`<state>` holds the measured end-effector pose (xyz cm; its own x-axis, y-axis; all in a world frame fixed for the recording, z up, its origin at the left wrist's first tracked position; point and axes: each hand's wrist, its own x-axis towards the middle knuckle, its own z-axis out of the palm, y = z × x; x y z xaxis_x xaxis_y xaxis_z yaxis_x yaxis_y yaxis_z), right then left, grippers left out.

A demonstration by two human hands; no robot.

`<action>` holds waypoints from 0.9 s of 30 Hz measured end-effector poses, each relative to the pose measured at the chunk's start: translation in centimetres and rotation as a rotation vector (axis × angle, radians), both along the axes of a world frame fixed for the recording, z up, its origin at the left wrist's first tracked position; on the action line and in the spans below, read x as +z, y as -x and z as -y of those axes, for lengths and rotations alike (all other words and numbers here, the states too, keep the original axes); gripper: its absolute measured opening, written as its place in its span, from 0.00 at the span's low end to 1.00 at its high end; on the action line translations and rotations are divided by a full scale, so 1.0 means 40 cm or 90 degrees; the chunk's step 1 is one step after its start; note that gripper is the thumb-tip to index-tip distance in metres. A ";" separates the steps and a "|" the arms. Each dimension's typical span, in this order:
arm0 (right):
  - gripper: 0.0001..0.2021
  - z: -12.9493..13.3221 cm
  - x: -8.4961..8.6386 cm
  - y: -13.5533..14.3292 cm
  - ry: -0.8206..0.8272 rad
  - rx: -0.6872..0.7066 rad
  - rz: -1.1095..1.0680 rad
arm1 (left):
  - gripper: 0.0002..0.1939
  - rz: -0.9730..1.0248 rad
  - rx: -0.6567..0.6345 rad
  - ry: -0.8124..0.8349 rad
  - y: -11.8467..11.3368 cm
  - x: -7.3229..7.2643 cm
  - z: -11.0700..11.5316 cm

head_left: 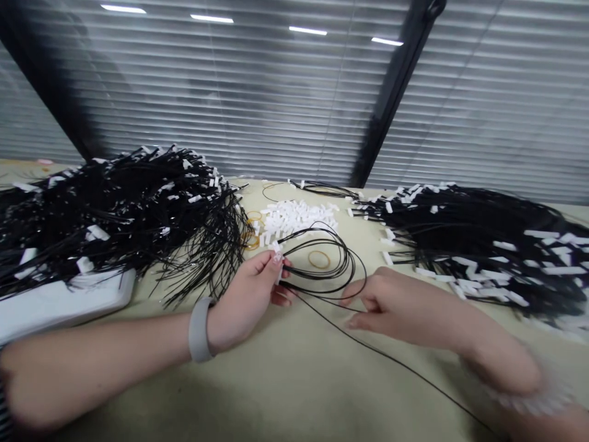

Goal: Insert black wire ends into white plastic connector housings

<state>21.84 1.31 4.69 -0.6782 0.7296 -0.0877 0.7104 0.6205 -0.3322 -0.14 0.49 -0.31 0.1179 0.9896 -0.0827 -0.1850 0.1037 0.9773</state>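
Note:
My left hand (pixel 258 288) pinches a white plastic piece (pixel 277 248) together with the ends of a looped black cable (pixel 352 270). The loops fan out to the right of its fingers. To the right of the loops is my right hand (pixel 384 307), slightly blurred, its thumb and forefinger apart. One strand of the cable runs between those fingertips, and I see no firm grip on it. A single long strand trails from the coil towards the lower right of the table. Beneath the loops lies a yellow rubber band (pixel 319 259).
A heap of black cables with white pieces (pixel 138 202) fills the left side, partly over a white tray (pixel 92 298). More bundled cables (pixel 488 227) lie on the right. Behind my hands are small white pieces (pixel 299 216) and rubber bands (pixel 251 240). Blinds (pixel 230 110) stand behind the table.

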 end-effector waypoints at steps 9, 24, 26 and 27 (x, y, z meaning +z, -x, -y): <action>0.12 -0.001 -0.026 0.015 -0.314 -0.319 -0.258 | 0.09 0.143 0.086 0.096 -0.006 0.011 -0.021; 0.06 0.065 0.009 0.109 -0.068 -0.164 -0.512 | 0.14 -0.091 0.023 -0.100 -0.002 -0.022 -0.007; 0.05 0.056 0.001 0.110 -0.125 -0.173 -0.423 | 0.15 -0.134 0.012 -0.125 0.002 -0.023 -0.003; 0.05 0.051 -0.002 0.106 -0.156 -0.178 -0.401 | 0.15 -0.141 0.008 -0.126 0.003 -0.022 -0.002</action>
<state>17.58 -0.72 4.61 -0.3315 0.8319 0.4450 0.5733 0.5522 -0.6053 -0.25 0.58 -1.19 0.1055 0.9904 0.0892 0.0351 -0.0934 0.9950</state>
